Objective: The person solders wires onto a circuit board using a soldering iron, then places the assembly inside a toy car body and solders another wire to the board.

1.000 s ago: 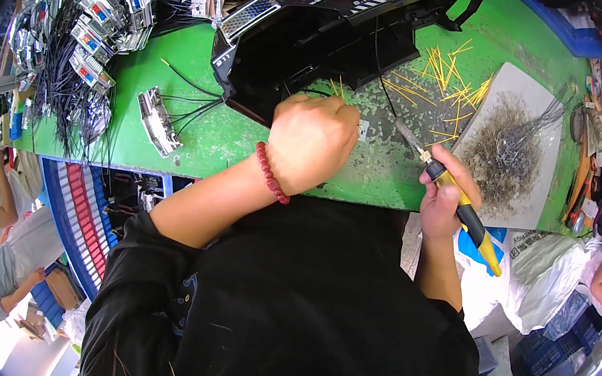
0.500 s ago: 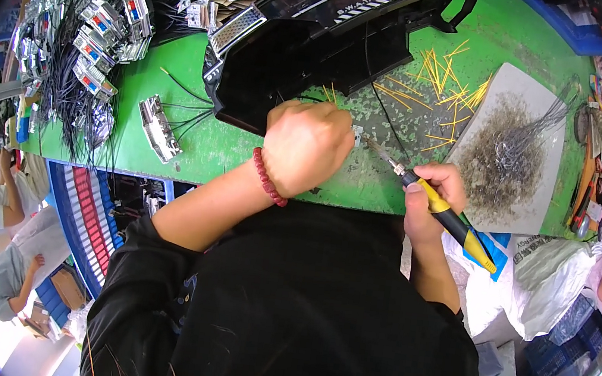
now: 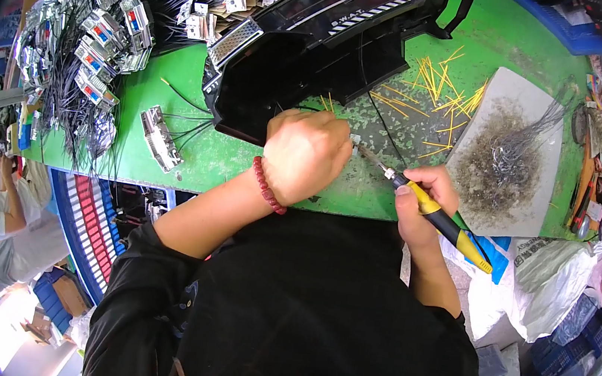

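Observation:
My right hand (image 3: 422, 199) grips a yellow-and-black soldering iron (image 3: 438, 218). Its metal tip points left toward a tiny pale part (image 3: 354, 140) at the fingers of my left hand (image 3: 304, 149). That hand is closed, and its fingertips are turned away, so what they pinch is hidden. Just beyond it lies a large black plastic vehicle shell (image 3: 250, 84) with a dark wire (image 3: 378, 107) running out. A chrome-coloured plastic piece (image 3: 160, 139) with black wires rests left of my left hand.
Thin yellow sticks or tubes (image 3: 442, 81) are scattered on the green table (image 3: 205, 169). At right is a grey board (image 3: 541, 191) with dark residue and a tangle of wires. Bundles of chrome wired parts (image 3: 98, 32) fill the back left. Hand tools (image 3: 586, 178) line the right edge.
The iron and my right hand have shifted slightly to the left. My left hand stays nearly in place, still closed. The whole view has moved a little.

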Available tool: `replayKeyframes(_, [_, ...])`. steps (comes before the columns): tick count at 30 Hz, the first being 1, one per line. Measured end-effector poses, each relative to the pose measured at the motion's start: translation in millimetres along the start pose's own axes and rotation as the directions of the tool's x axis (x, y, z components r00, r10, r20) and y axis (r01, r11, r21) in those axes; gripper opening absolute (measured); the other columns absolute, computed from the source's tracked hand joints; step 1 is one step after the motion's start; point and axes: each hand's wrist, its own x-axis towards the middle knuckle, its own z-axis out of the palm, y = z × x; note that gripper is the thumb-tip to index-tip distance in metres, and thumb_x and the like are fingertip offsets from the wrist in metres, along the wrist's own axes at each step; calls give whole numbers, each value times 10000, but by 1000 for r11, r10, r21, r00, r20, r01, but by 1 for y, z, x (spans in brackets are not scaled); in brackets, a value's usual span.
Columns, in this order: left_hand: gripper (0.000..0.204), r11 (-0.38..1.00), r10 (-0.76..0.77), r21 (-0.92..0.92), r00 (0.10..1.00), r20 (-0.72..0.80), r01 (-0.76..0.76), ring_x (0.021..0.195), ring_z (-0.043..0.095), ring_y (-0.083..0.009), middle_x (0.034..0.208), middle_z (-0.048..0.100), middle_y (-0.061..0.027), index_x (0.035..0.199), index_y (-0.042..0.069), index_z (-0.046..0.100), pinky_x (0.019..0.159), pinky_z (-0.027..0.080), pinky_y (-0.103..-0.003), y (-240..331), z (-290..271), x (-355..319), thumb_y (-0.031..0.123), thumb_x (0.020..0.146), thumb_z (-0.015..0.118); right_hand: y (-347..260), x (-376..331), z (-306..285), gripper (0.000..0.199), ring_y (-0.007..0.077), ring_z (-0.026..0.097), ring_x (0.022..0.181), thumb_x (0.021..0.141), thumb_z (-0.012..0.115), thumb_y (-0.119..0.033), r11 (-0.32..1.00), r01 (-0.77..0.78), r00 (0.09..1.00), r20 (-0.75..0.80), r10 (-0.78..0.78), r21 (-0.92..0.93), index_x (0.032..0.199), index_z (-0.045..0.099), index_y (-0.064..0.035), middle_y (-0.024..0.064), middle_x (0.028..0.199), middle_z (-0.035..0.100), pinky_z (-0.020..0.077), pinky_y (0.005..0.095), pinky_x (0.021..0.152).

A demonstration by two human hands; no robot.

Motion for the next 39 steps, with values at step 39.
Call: replayKeyframes(39, [165,977,136,-151,987,-85,-148,861,636,-298,899,665,-89,819,64,613,726,504,-378,4,-27,4,67,712,739,-6,28,43,320,113,639,660,770,722,51,990,139,988,-63,-141,-36,1050,602,-50,63,771,646,505,246,589])
